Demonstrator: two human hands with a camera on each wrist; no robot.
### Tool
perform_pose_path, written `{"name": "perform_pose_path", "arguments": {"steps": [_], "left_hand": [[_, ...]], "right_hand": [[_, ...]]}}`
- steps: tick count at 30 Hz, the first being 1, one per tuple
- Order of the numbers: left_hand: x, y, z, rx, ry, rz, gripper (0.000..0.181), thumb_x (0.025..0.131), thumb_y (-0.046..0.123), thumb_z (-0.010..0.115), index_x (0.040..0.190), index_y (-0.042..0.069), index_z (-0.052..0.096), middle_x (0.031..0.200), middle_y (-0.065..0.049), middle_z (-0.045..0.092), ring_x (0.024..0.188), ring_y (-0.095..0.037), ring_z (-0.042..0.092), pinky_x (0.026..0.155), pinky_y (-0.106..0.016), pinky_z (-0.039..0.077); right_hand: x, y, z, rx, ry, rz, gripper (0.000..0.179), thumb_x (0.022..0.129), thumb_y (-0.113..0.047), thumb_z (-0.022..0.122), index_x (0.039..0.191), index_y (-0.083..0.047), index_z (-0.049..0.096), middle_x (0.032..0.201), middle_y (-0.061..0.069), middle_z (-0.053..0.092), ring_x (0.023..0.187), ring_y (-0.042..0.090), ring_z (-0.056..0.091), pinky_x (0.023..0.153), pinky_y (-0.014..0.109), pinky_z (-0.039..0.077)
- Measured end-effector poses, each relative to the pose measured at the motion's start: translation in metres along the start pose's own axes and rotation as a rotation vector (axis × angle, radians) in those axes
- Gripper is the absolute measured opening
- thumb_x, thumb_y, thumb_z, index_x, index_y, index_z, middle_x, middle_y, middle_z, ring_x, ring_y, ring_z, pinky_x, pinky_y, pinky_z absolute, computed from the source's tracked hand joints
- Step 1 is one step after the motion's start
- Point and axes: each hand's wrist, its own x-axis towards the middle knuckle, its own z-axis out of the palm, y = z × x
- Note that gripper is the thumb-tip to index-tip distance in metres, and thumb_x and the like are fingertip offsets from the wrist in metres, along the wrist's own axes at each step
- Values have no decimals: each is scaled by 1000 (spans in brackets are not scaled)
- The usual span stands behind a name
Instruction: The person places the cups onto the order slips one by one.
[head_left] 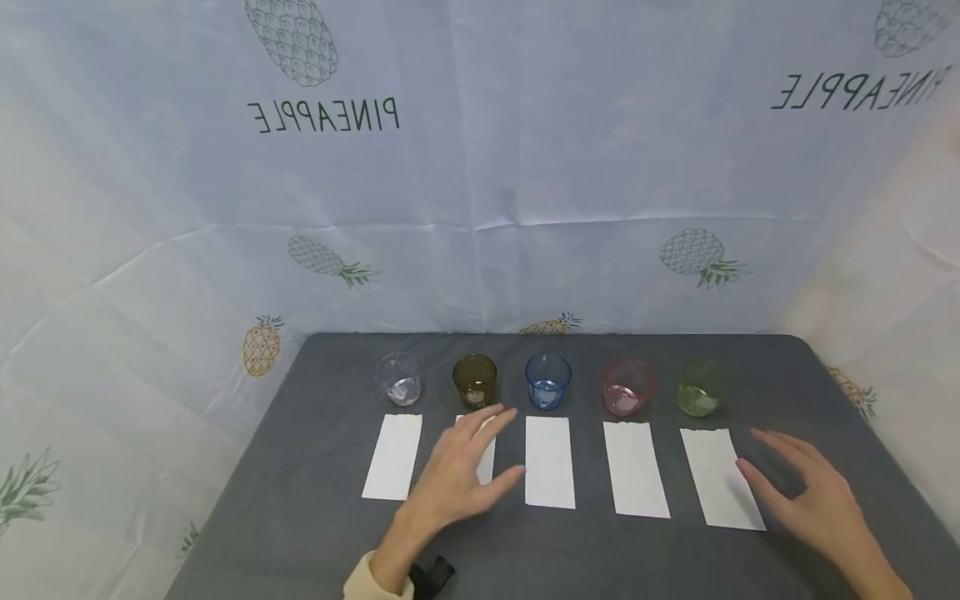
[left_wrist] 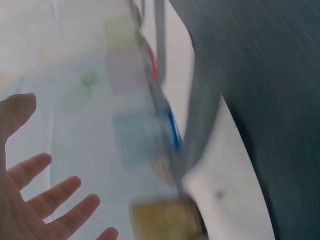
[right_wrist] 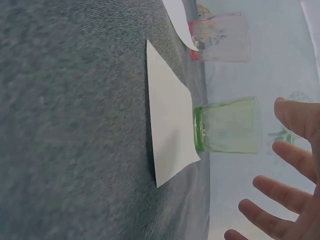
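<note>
Five is avoided here: several glasses stand in a row along the back of the table, a clear glass [head_left: 400, 379], a brown glass [head_left: 476, 381], a blue glass [head_left: 548, 381], a pink glass [head_left: 627, 387] and a green glass [head_left: 703, 388]. A strip of white paper lies before each, such as the middle strip [head_left: 550, 462]. My left hand [head_left: 454, 477] hovers over the strip before the brown glass, partly hiding it, fingers spread. My right hand [head_left: 813, 498] is held beside the rightmost strip [head_left: 722, 479], fingers loosely extended and holding nothing.
The grey table [head_left: 300, 517] ends at a pale curtain [head_left: 480, 167] printed with pineapples. A black strap [head_left: 432, 577] shows near the left wrist.
</note>
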Motion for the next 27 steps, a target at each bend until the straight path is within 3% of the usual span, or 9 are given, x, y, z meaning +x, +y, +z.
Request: {"name": "perform_pose_path", "arguments": {"steps": [4,7,9,12,16,19,22,25,27], "left_hand": [[15,28,21,-41,-77,25,67,89,48,72,149,25,52,148,-3,57,134,-22,57,98,-48,51],[27,47,38,-39,-128,53,67,91,52,68,151,28,49,148,-1,57,134,-19,57,99,-44,51],[34,58,50,-25,-146,85,67,92,54,66,151,28,48,148,1,57,133,-19,57,99,-41,51],[45,71,68,7,-160,137,70,92,57,64,153,28,45,146,3,57,132,-16,58,98,-36,51],[60,87,90,25,-205,159,74,92,61,63,155,30,41,147,8,56,131,-12,58,98,-32,51],[71,96,106,48,-245,163,75,91,64,61,155,31,40,147,8,54,133,-11,56,100,-31,50],[80,103,122,90,-265,167,76,91,68,59,155,31,41,146,9,53,133,-10,55,99,-31,50],[87,109,135,142,-279,164,77,90,71,57,154,31,43,145,8,54,133,-9,54,101,-31,49],[90,113,143,173,-297,157,78,89,74,55,154,32,43,145,8,53,134,-9,53,104,-32,48]], "right_hand": [[7,-1,3,20,37,-35,51,89,-22,78,137,-9,64,134,29,59,122,-36,18,123,37,28],[12,-1,3,37,31,-27,52,90,-22,77,139,-10,63,136,28,59,127,-33,20,124,37,27],[15,-2,4,39,23,-13,54,90,-24,77,141,-11,62,137,30,57,134,-27,21,112,62,33],[19,-4,6,44,14,11,55,91,-24,76,142,-9,60,138,30,56,150,0,30,93,74,34],[25,-6,6,33,24,29,56,91,-24,76,142,-8,59,136,29,57,138,40,47,90,56,41],[31,-4,6,22,39,27,58,90,-24,78,142,-8,59,134,29,58,123,8,54,81,28,42],[38,-1,5,34,51,16,62,88,-24,79,144,-8,57,133,30,58,107,-25,33,70,10,36],[46,1,4,57,44,17,67,88,-24,79,148,-9,53,134,32,55,105,-30,25,70,5,35],[51,2,4,71,27,29,70,89,-24,78,152,-10,49,137,33,53,110,-19,38,70,3,35]]}}
